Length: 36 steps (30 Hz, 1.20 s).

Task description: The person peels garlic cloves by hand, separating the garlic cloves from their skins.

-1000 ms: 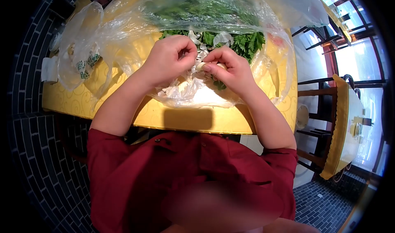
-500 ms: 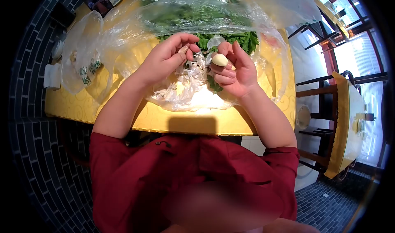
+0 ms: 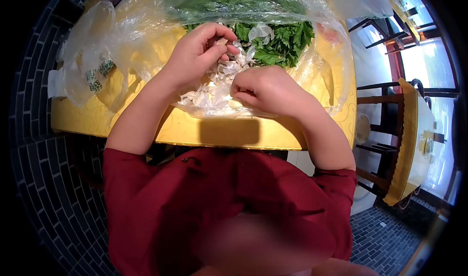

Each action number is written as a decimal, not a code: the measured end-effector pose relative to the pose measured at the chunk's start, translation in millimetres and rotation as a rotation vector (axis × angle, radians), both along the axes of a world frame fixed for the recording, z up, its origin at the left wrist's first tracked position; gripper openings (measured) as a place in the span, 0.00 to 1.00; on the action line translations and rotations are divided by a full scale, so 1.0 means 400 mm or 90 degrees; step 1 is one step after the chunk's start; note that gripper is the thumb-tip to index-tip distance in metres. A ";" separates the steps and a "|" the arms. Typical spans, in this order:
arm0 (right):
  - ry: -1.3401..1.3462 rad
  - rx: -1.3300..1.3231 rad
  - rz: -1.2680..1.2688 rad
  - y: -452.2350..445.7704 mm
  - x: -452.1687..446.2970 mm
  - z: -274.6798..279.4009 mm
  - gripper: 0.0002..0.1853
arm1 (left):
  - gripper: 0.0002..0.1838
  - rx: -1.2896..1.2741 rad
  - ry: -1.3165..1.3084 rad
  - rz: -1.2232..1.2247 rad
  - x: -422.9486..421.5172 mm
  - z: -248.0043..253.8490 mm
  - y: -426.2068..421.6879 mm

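Observation:
My left hand (image 3: 195, 54) is curled round a small pinkish garlic clove (image 3: 222, 42), held between thumb and fingers above the papery peels. Lower and to the right, my right hand (image 3: 268, 88) is palm down with its fingers drawn together at the edge of the peel pile (image 3: 207, 93). A pale peeled clove (image 3: 235, 103) shows just below its fingertips; whether they grip it is hidden. The peels lie on clear plastic (image 3: 200, 111). Leafy greens (image 3: 280, 47) lie behind both hands, partly under the plastic.
A yellow cloth covers the table (image 3: 183, 132). At the left are a thin bag with green print (image 3: 87, 64) and a white object (image 3: 56, 84). Another clear bag (image 3: 360, 0) is at the back right. A second table (image 3: 414, 139) stands to the right.
My right hand has turned palm down and lowered to the peels, after holding a peeled clove up in its fingers. My left hand keeps its small clove, a little further back.

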State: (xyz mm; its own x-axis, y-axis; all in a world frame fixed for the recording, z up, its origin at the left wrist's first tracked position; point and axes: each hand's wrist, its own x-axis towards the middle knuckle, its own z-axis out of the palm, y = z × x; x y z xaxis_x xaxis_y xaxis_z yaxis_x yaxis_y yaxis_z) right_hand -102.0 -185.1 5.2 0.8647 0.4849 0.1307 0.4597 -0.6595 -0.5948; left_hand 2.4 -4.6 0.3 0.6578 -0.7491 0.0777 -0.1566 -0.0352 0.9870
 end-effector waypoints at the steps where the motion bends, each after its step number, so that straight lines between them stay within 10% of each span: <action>1: 0.003 -0.049 0.007 0.004 -0.006 -0.002 0.05 | 0.11 -0.010 -0.008 0.012 -0.001 -0.004 0.001; 17: 0.076 -0.160 -0.012 0.043 -0.026 0.008 0.10 | 0.10 -0.022 -0.055 0.079 -0.010 -0.014 -0.007; 21: 0.059 0.147 -0.056 0.020 -0.002 0.013 0.07 | 0.12 -0.043 0.016 0.033 -0.011 0.002 -0.003; 26: 0.493 0.683 -0.109 -0.003 0.013 0.027 0.05 | 0.12 -0.084 0.072 0.039 -0.025 0.020 -0.006; 36: 0.476 0.847 -0.137 -0.020 0.034 -0.001 0.08 | 0.13 -0.138 0.092 0.015 -0.030 0.016 -0.005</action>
State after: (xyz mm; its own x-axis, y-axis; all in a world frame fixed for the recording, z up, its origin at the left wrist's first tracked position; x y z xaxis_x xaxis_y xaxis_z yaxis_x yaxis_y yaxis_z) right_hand -88.3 -193.1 4.7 0.9636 0.2350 -0.1275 -0.2331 0.5050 -0.8310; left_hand -9.5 -6.4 6.7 0.6912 -0.7092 0.1387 -0.0149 0.1779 0.9839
